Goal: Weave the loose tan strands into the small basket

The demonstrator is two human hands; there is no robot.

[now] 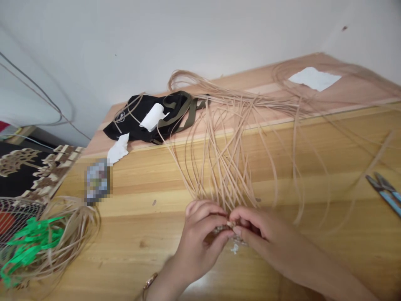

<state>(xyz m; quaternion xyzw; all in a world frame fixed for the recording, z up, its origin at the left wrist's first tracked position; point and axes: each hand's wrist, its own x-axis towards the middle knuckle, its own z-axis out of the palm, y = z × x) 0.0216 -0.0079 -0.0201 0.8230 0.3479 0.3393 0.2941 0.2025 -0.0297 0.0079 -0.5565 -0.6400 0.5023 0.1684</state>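
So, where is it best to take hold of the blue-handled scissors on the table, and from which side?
Grip the blue handles from the right, closing the fingers around them. They lie on the wooden table and run out of view rightward, while the pointed metal ends aim left, so this probably keeps fingers clear of them.

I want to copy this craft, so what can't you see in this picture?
In the head view:
- The woven bit of pale strips between the hands: the left hand and right hand cover most of it.
- The small packet: blurred into squares, so its print can't be read.
- The blue-handled tool: cut off by the right edge.
- The green strips: cut off by the left edge.
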